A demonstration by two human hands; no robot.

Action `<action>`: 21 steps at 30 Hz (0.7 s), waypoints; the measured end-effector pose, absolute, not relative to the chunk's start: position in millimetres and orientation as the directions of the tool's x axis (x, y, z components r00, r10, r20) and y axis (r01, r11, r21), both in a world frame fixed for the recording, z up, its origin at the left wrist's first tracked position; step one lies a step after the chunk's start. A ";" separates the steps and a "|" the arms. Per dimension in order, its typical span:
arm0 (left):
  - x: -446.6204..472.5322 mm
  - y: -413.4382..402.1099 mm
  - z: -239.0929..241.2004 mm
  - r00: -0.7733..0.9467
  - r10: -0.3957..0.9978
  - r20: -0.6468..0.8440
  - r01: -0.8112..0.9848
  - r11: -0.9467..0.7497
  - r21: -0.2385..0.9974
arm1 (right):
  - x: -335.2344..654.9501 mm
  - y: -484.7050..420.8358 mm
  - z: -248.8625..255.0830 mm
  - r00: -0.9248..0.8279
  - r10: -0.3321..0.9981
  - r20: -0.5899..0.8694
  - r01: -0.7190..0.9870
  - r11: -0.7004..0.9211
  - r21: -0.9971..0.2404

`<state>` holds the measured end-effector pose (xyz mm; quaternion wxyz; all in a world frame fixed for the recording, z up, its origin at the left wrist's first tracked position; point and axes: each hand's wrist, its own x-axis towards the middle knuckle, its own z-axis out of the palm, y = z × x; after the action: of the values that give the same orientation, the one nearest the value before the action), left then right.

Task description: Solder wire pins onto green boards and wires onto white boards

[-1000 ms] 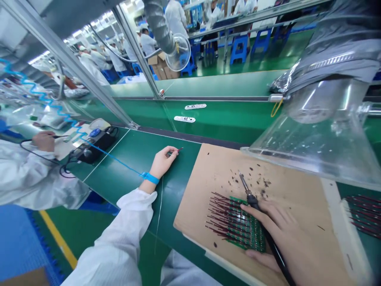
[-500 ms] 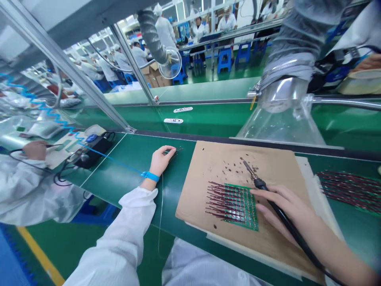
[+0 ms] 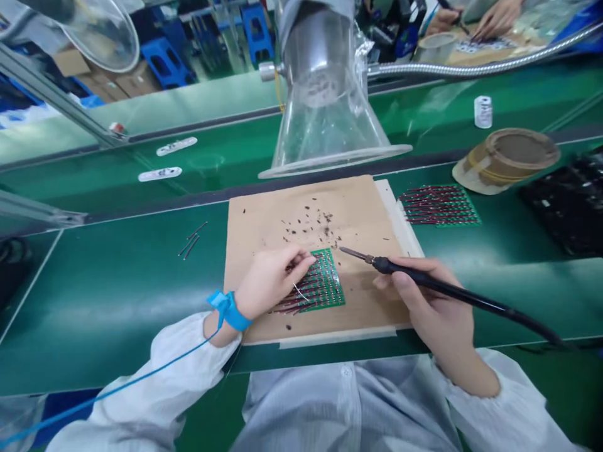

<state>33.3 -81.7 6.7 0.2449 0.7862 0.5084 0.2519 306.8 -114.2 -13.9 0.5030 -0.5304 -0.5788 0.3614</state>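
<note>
Two hands work at the green circuit board (image 3: pixel 327 282) on the brown mat (image 3: pixel 301 201): thin, light, fragile, best held by its edges. Left hand (image 3: pixel 271 279) pinches solder wire (image 3: pixel 298 292); right hand (image 3: pixel 436 304) grips the soldering iron (image 3: pixel 424 281).

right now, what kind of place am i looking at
Most likely an electronics factory's soldering bench. The right hand holds a soldering iron beside a green circuit board bristling with red leads, a clear fume hood sits behind, and the left wrist wears a blue anti-static strap.
</note>
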 end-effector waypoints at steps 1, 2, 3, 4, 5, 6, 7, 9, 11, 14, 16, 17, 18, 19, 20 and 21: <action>35.2 -82.5 5.5 0.363 0.916 0.171 0.683 -0.386 0.620 | 306.1 -115.3 -15.2 0.074 0.977 0.200 0.223 0.180 -0.958; 36.7 -83.4 4.6 0.364 0.913 0.182 0.696 -0.397 0.598 | 305.5 -115.8 -16.5 0.079 0.976 0.203 0.200 0.184 -0.962; 37.9 -84.3 3.9 0.358 0.916 0.181 0.715 -0.394 0.578 | 305.0 -115.8 -17.7 0.088 0.974 0.209 0.183 0.191 -0.964; 39.0 -84.8 3.5 0.349 0.921 0.171 0.733 -0.382 0.562 | 304.7 -115.7 -18.8 0.096 0.973 0.211 0.172 0.193 -0.966; 39.8 -85.0 3.0 0.339 0.928 0.155 0.748 -0.366 0.554 | 304.5 -115.5 -19.7 0.098 0.974 0.203 0.167 0.185 -0.969; 40.4 -84.8 2.3 0.332 0.933 0.138 0.756 -0.351 0.553 | 304.5 -115.6 -20.4 0.096 0.978 0.185 0.166 0.168 -0.972; 40.8 -84.3 1.5 0.330 0.936 0.123 0.758 -0.341 0.556 | 304.7 -116.0 -20.9 0.093 0.981 0.169 0.172 0.151 -0.973; 40.5 -82.8 -0.9 0.345 0.933 0.105 0.750 -0.341 0.566 | 305.6 -117.5 -21.8 0.083 0.987 0.141 0.204 0.122 -0.971; 39.3 -81.7 -3.2 0.357 0.929 0.102 0.740 -0.348 0.576 | 307.0 -119.4 -22.5 0.078 0.987 0.139 0.228 0.118 -0.967; 37.4 -81.4 -4.4 0.371 0.922 0.111 0.731 -0.364 0.578 | 308.4 -121.2 -22.8 0.083 0.986 0.144 0.235 0.121 -0.964; 36.5 -81.7 -3.6 0.385 0.916 0.111 0.728 -0.376 0.573 | 308.1 -121.3 -22.1 0.087 0.986 0.142 0.236 0.118 -0.965; 36.2 -81.9 -3.0 0.395 0.912 0.110 0.725 -0.383 0.572 | 307.6 -121.1 -21.5 0.086 0.987 0.136 0.237 0.113 -0.965; 36.1 -82.0 -2.4 0.406 0.908 0.108 0.722 -0.391 0.571 | 307.0 -120.9 -20.9 0.084 0.988 0.131 0.238 0.108 -0.965; 36.1 -82.0 -1.9 0.413 0.904 0.107 0.720 -0.397 0.569 | 306.5 -120.7 -20.3 0.083 0.989 0.126 0.240 0.103 -0.965; 36.1 -82.0 -1.5 0.416 0.903 0.106 0.722 -0.399 0.565 | 306.0 -120.6 -19.7 0.082 0.989 0.121 0.242 0.098 -0.965; 36.2 -82.0 -1.3 0.415 0.904 0.104 0.728 -0.398 0.559 | 305.7 -120.5 -19.3 0.081 0.990 0.115 0.246 0.092 -0.965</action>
<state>36.2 -82.0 -1.3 0.2200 0.8117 0.5025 0.2005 305.7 -120.5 -19.3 0.4838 -0.5534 -0.5586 0.3843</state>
